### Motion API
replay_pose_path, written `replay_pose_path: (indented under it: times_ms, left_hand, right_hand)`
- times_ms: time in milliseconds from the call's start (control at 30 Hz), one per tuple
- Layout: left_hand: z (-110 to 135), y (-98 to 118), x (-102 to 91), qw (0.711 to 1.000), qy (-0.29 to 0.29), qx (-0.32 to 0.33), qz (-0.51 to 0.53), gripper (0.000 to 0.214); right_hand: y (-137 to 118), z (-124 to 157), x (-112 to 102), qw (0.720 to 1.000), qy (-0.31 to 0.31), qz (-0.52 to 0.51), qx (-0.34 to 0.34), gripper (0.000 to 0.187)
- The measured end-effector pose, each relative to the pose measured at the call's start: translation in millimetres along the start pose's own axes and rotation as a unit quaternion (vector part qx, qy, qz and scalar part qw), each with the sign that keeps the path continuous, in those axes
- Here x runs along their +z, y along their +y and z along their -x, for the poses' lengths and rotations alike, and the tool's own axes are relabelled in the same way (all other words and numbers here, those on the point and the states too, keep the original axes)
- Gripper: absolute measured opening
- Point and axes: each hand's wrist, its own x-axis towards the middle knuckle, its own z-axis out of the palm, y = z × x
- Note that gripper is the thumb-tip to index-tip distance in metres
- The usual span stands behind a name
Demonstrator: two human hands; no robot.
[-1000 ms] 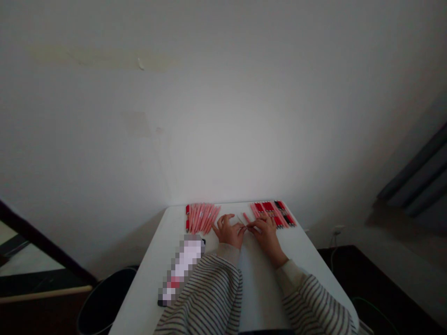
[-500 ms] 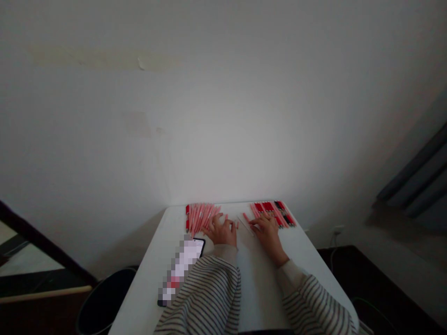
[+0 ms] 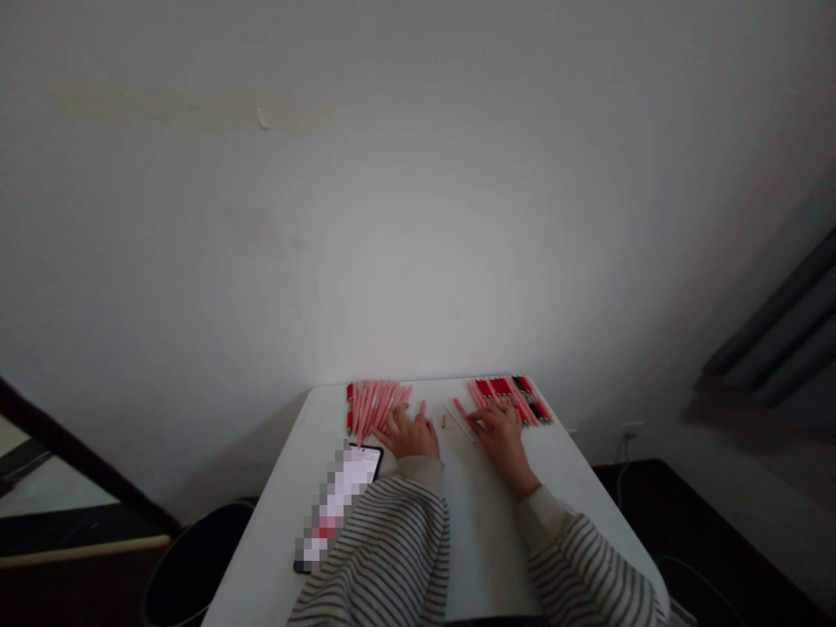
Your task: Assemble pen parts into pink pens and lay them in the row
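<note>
My left hand (image 3: 413, 435) is low over the table, fingers apart, at the right edge of a fanned pile of pink pens (image 3: 372, 407). A short pink pen piece (image 3: 422, 407) shows just beyond its fingers. My right hand (image 3: 500, 435) has thumb and forefinger together at the lower end of a pink pen barrel (image 3: 461, 406). Between the hands, a thin white pen refill (image 3: 462, 425) lies slantwise, with a tiny pink pen part (image 3: 444, 421) to its left. Pink, red and black pens (image 3: 502, 388) lie in rows beyond my right hand, partly hidden by it.
A phone (image 3: 346, 483) with a blurred screen lies on the white table (image 3: 489, 540), beside my left forearm. The table's far edge meets the wall (image 3: 418, 261). A dark bin (image 3: 196, 566) stands on the floor at left. A socket with a cable (image 3: 630, 428) is at right.
My left hand has shifted slightly left towards the pink pens, baring more of the tiny pink part. My right hand stays in place.
</note>
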Motion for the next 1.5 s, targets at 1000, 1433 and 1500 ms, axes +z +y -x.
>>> replay_pose_path:
  times_ms: [1000,1433,1500]
  left_hand:
    - [19,-13,-6.2,0.996,-0.032,0.080,-0.038,0.046]
    - [23,-13,-9.2,0.995,-0.036,0.077,-0.058,0.045]
    - [24,-13,-9.9,0.995,-0.038,0.076,-0.060,0.045]
  right_hand:
    - [4,3,-15,0.993,-0.058,0.096,-0.048,0.030]
    - [7,6,-8,0.994,-0.066,0.070,-0.048,0.032]
    - [6,6,-8,0.994,-0.065,0.068,-0.047,0.032]
